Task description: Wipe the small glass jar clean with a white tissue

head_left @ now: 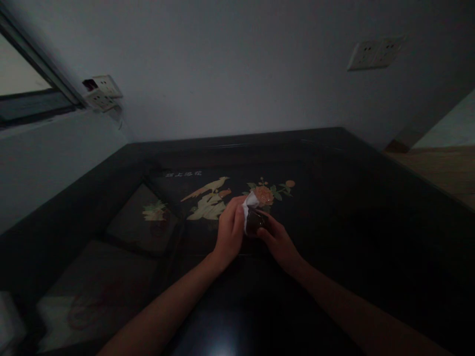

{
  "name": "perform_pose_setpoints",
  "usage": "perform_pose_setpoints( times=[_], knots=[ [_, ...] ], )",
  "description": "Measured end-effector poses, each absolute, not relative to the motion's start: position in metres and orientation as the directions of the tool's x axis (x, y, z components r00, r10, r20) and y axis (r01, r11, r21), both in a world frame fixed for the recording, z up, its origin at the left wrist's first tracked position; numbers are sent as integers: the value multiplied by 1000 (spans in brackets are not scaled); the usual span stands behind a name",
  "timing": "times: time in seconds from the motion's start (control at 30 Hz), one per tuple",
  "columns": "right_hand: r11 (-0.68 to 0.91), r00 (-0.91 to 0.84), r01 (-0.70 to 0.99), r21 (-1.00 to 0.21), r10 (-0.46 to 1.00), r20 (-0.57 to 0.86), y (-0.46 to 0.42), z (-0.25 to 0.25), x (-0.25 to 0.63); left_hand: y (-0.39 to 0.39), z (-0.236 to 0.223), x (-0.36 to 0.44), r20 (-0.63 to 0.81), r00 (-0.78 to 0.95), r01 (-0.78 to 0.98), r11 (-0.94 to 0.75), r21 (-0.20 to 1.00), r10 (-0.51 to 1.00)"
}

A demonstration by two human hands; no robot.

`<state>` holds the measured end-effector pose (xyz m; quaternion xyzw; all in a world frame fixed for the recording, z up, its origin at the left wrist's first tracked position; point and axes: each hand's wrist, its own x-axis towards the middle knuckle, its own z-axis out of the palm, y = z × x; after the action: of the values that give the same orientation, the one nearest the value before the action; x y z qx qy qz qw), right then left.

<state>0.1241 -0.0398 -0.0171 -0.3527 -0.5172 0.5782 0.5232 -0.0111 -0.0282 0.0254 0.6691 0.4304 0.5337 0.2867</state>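
Near the middle of the view, my right hand is closed around a small dark brown object with a glossy, rounded surface; its exact kind I cannot make out. My left hand grips a crumpled white tissue and presses it against the left side of that object. Fingers hide part of both things. The two hands are close together above a glossy black tabletop, which bears a picture of a pale bird and an orange flower.
Beyond the table stands a grey wall with a double socket at right and a socket by the window frame at left. A white object is cut off at lower left. Wooden floor shows at right.
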Motion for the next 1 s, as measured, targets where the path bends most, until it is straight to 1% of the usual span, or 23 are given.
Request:
perform_pose_setpoints(
  times=[0.03, 0.1, 0.13, 0.2, 0.27, 0.33, 0.43, 0.53, 0.6, 0.63, 0.7, 0.77, 0.8, 0.83, 0.87, 0.9, 0.97, 1.0],
  knots=[
    [65, -213, -260, -963, 969, 123, -40, -17, 124, -28, 25, -10, 381, 16, 197, -377, 905, 924],
    [42, -226, -283, -958, 968, 109, -40, -17, 124, -25, 22, -8, 224, -38, 25, -224, 974, 974],
    [41, -231, -289, -956, 967, 111, -40, -17, 124, -24, 21, -7, 152, -57, -70, -156, 985, 987],
    [48, -239, -296, -954, 963, 123, -40, -17, 124, -20, 18, -5, 24, -66, -246, -40, 968, 998],
    [60, -244, -297, -953, 960, 136, -40, -18, 124, -17, 16, -5, -40, -36, -338, 25, 941, 999],
    [65, -242, -296, -953, 960, 140, -40, -19, 124, -16, 16, -5, -7, -7, -299, 4, 954, 1000],
    [59, -242, -296, -953, 961, 135, -40, -20, 123, -20, 20, -8, 122, 1, -94, -121, 988, 993],
    [68, -228, -287, -955, 964, 137, -40, -21, 122, -28, 24, -9, 287, 11, 98, -287, 953, 958],
    [105, -201, -254, -962, 967, 159, -39, -20, 123, -32, 26, -9, 429, 52, 228, -428, 874, 902],
    [128, -189, -230, -965, 967, 173, -39, -20, 123, -33, 26, -10, 501, 93, 297, -504, 811, 860],
    [162, -176, -184, -969, 965, 195, -38, -18, 123, -33, 26, -10, 624, 211, 411, -648, 641, 752],
    [166, -174, -165, -972, 965, 194, -38, -16, 124, -32, 26, -11, 689, 318, 466, -740, 484, 651],
    [158, -177, -160, -974, 967, 186, -38, -15, 124, -31, 26, -12, 703, 348, 471, -764, 441, 621],
    [147, -181, -156, -977, 968, 175, -38, -14, 124, -30, 26, -12, 709, 357, 467, -774, 429, 608],
    [137, -182, -155, -978, 969, 165, -39, -13, 124, -30, 26, -12, 707, 346, 456, -769, 448, 617],
    [127, -183, -158, -979, 971, 155, -39, -14, 124, -29, 26, -12, 693, 318, 441, -748, 495, 646],
    [109, -183, -178, -978, 973, 142, -40, -15, 124, -29, 26, -11, 628, 218, 392, -656, 645, 747],
    [99, -182, -198, -975, 974, 136, -40, -17, 124, -29, 26, -11, 572, 158, 353, -587, 729, 805]
  ],
)
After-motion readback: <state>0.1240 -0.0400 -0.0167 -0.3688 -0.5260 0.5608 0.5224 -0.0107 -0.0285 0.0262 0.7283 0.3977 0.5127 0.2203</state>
